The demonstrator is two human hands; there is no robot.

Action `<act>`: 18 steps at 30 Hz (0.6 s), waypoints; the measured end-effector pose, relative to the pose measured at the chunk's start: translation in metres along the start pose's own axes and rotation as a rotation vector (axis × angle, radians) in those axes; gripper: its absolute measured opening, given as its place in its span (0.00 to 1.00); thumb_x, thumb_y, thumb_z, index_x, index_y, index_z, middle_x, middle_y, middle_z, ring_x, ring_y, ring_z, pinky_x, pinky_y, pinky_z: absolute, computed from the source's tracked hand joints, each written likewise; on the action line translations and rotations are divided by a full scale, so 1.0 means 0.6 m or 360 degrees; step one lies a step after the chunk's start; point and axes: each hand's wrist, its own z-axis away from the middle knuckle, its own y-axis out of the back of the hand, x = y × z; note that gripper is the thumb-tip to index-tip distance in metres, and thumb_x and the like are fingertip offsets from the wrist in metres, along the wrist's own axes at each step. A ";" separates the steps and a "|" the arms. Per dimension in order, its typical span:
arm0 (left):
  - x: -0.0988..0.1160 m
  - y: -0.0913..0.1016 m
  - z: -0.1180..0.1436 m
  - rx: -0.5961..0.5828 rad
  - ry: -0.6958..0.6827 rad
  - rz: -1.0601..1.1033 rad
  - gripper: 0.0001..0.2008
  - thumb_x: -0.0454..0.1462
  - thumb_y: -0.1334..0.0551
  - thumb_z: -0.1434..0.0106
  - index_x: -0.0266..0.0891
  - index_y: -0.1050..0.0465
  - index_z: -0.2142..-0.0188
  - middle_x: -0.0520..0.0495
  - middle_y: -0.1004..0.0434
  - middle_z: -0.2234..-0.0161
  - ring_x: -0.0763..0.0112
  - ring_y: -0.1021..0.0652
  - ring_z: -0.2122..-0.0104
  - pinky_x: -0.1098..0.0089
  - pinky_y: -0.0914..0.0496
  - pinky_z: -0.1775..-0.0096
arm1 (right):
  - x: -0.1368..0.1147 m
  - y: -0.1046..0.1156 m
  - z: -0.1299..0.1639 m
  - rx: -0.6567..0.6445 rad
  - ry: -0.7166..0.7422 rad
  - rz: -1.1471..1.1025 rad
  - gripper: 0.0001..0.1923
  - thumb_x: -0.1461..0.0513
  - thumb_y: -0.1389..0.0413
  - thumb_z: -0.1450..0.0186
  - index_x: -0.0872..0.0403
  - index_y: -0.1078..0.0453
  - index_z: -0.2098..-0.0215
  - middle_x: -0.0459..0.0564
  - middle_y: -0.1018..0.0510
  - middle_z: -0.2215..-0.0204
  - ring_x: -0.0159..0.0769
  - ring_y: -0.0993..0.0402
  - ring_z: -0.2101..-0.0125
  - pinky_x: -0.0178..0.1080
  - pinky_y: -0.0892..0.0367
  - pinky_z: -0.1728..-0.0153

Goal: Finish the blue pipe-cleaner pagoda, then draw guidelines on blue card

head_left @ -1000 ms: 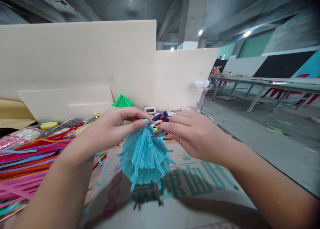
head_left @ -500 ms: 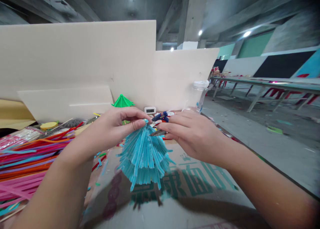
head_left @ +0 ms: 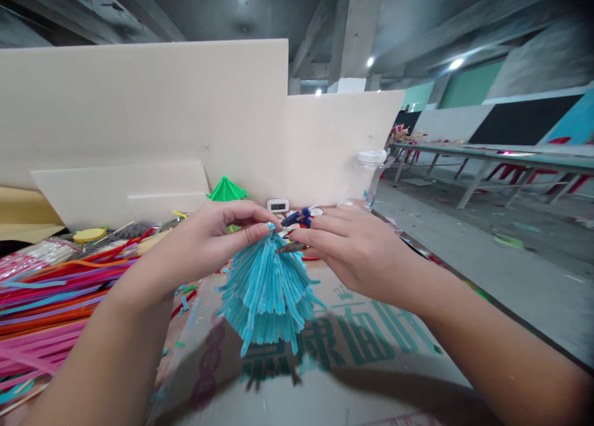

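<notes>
1. At the centre of the frame hangs a blue straw tassel (head_left: pixel 266 296), its gathered top up at the fingertips and its cut ends fanning downward; the long axis runs near vertical, with the strands splaying left and right at the bottom.
2. The tassel is held above a flattened cardboard sheet (head_left: pixel 371 345) printed with green characters, which covers the lower middle of the frame.
3. At the left edge lies a heap of coloured straws (head_left: pixel 51 302), pink, red, orange and purple, with short cut bits scattered beside it.
4. Behind, a pale board (head_left: pixel 139 110) stands upright across the upper left, and a green paper umbrella (head_left: pixel 226 189) sits in front of it, just above the left hand.
5. A clear plastic bottle (head_left: pixel 366 172) stands right of centre; long tables (head_left: pixel 487 156) and a concrete floor fill the right side under a bare ceiling.
6. The left hand (head_left: pixel 213 237) is closed in a pinch on the tassel's top, which sits directly under its thumb and forefinger.
7. The right hand (head_left: pixel 357 249) has its fingers curled around small snips (head_left: pixel 290 246), whose tip meets the tassel's top from the right.
</notes>
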 end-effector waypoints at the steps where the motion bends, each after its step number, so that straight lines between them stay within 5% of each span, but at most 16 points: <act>1: 0.000 0.000 0.000 -0.0005 0.0003 0.0004 0.08 0.41 0.39 0.31 0.44 0.21 0.58 0.55 0.18 0.60 0.74 0.21 0.61 0.75 0.30 0.58 | 0.000 0.001 0.000 0.0005 0.0008 0.0001 0.14 0.68 0.53 0.29 0.58 0.26 0.52 0.53 0.19 0.61 0.41 0.26 0.61 0.41 0.39 0.63; 18: -0.002 -0.009 0.002 -0.0027 0.0116 -0.0233 0.19 0.43 0.33 0.37 0.50 0.30 0.47 0.54 0.24 0.53 0.71 0.25 0.57 0.71 0.31 0.56 | 0.004 0.004 -0.002 0.0087 -0.0082 0.0152 0.15 0.66 0.53 0.29 0.63 0.28 0.51 0.56 0.22 0.65 0.46 0.26 0.65 0.44 0.34 0.64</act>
